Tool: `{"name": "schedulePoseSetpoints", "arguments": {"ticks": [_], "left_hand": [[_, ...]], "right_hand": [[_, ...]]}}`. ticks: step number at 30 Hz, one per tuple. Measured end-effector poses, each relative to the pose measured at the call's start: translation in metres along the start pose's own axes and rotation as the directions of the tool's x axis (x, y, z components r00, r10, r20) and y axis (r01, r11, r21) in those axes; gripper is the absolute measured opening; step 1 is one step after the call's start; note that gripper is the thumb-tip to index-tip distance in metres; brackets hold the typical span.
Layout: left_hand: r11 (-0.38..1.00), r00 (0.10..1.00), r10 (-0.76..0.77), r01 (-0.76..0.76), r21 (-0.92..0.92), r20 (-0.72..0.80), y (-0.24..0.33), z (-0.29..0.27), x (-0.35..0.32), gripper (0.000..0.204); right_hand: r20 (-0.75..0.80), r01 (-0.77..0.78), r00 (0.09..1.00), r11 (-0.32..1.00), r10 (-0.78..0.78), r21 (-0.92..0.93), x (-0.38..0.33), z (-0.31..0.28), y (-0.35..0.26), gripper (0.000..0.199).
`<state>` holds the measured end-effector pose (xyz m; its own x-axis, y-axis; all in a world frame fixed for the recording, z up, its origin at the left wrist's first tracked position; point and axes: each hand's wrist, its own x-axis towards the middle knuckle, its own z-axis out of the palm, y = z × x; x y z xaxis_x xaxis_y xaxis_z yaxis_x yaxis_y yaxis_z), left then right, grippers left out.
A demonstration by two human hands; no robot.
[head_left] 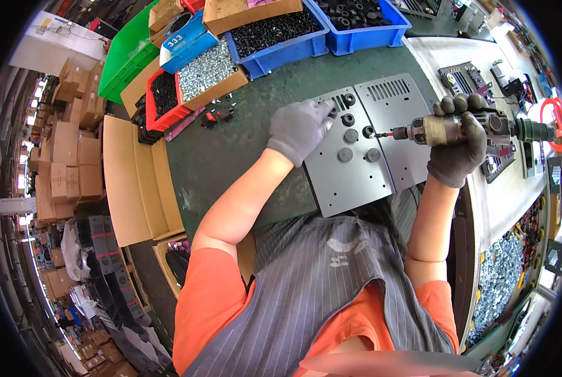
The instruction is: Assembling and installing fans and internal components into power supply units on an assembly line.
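Note:
My right hand (455,164), in a dark glove, is wrapped round a power screwdriver (433,131) lying nearly level. Its bit reaches left to a black ring-shaped part (368,132) on a grey metal plate (345,184). My left hand (295,131), in a grey glove, rests at the plate's upper left edge with its fingers drawn together. At its fingertips sits something small and dark, partly hidden. Other black round parts (345,154) stand on the plate, some with a hole in the middle. A second grey plate (391,103) with slots lies against its right side.
A blue bin of black screws (275,39), a box of silver screws (207,72) and a blue bin of black round parts (356,25) line the bench's far side. A red bin (162,103) stands at left. A pale table (428,60) adjoins on the right.

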<state>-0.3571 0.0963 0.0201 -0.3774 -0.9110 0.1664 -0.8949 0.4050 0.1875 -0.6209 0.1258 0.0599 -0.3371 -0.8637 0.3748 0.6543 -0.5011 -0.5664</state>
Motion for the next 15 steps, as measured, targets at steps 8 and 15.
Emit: {"name": "schedulePoseSetpoints", "arguments": {"ticks": [8, 15], "left_hand": [[0.865, 0.960, -0.131, 0.233, -0.445, 0.247, -0.001, -0.015, 0.048, 0.035], [0.911, 0.948, -0.093, 0.204, -0.359, 0.303, 0.030, 0.007, 0.091, 0.033]], "right_hand": [[0.004, 0.015, 1.000, 0.966, -0.015, -0.258, 0.045, -0.001, 0.021, 0.038], [0.157, 0.139, 0.985, 0.861, -0.070, -0.489, 0.085, 0.019, 0.055, 0.029]]}}
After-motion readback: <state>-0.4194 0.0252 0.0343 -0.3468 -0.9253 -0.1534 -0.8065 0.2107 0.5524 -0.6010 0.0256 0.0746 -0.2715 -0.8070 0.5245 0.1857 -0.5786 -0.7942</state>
